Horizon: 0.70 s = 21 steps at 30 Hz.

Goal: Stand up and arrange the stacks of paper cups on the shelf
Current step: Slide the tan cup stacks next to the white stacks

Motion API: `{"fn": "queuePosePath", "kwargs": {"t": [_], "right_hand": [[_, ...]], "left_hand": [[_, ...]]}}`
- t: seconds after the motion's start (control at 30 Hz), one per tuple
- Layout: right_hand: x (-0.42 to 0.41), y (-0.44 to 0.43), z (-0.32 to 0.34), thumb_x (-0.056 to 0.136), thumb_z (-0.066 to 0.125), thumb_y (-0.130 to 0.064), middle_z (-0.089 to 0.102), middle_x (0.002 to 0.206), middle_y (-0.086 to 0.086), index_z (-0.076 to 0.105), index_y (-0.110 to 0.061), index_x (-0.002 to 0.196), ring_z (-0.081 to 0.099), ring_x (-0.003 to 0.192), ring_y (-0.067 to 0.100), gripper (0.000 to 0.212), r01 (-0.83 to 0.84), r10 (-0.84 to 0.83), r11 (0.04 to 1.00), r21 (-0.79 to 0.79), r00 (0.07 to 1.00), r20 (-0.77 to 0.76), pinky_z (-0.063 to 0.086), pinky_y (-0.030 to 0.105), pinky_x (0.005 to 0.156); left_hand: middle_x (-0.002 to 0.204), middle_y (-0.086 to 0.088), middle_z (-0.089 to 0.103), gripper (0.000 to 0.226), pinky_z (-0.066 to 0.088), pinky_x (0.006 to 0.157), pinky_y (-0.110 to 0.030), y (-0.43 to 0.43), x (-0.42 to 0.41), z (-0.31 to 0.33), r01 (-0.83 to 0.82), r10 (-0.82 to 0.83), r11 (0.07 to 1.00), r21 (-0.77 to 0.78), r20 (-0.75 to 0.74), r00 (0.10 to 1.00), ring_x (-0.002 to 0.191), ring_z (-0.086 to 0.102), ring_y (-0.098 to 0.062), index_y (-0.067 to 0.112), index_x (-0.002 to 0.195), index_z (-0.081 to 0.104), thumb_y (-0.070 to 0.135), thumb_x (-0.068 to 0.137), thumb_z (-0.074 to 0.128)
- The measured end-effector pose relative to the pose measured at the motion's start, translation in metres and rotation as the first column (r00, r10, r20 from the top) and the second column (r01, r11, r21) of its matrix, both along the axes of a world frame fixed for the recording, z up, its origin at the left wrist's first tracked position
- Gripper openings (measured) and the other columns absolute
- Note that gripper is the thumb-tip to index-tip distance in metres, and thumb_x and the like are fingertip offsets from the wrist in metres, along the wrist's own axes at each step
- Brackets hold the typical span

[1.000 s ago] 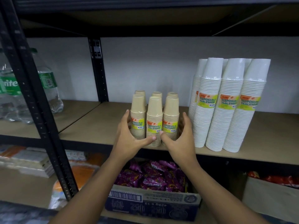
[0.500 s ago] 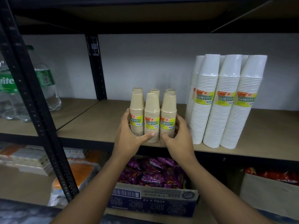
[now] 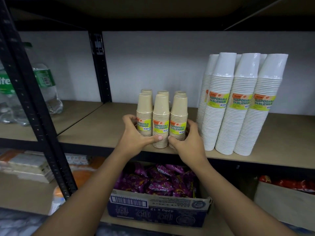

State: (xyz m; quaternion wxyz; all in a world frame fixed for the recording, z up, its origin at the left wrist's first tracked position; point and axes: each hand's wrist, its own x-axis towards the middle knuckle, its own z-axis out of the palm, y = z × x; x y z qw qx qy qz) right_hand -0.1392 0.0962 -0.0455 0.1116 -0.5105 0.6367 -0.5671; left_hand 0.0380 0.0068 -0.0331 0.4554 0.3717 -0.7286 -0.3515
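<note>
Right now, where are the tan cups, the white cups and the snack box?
tan cups (image 3: 161, 127): head view, middle front stack's label
white cups (image 3: 240, 101): head view, middle front stack's label
snack box (image 3: 158, 212): head view, front wall

Tan cup stacks: yellow-green labels on the front three read "DISPOSABLE TABLEWARE"; the small print beneath is too fine to read. White cup stacks, just right of the tan ones: same wording. Cardboard box, below the tan stacks: upside-down "420g x 12". Bottle, far left of them: letters "ite", rest cut off.
</note>
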Motion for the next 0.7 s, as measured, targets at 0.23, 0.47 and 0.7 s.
{"fn": "queuePosePath", "kwargs": {"t": [0.23,0.47,0.7], "right_hand": [[0.001,0.0,0.001,0.081,0.08,-0.028,0.053,0.108,-0.022,0.043,-0.02,0.141,0.049,0.087,-0.017,0.071,0.007,-0.007,1.0,0.0,1.0,-0.02,0.035,0.002,0.071],[0.006,0.003,0.004,0.077,0.085,-0.032,0.055,0.114,-0.018,0.043,-0.02,0.14,0.056,0.104,0.003,0.077,0.004,-0.004,1.0,-0.015,1.0,0.0,0.045,0.024,0.09],[0.006,0.003,0.005,0.078,0.084,-0.033,0.054,0.115,-0.019,0.042,-0.02,0.141,0.053,0.105,0.002,0.077,0.014,-0.014,1.0,-0.008,1.0,-0.002,0.043,0.023,0.089]], "left_hand": [[0.138,0.003,0.045,0.105,0.043,0.11,-0.037,0.001,0.008,-0.006,0.034,-0.032,0.999,0.038,-0.03,0.999,0.128,0.049,-0.013,0.032,0.124,0.026,0.049,0.047,0.095],[0.137,0.0,0.052,0.106,0.046,0.108,-0.044,0.003,0.016,-0.008,0.022,-0.018,0.996,0.091,-0.039,0.999,0.125,0.054,-0.014,0.032,0.122,0.03,0.057,0.042,0.094],[0.127,0.004,0.057,0.097,0.051,0.1,-0.044,0.007,0.008,-0.011,-0.062,0.062,0.998,0.03,0.0,0.998,0.116,0.059,-0.013,0.03,0.12,0.031,0.054,0.05,0.093]]}}
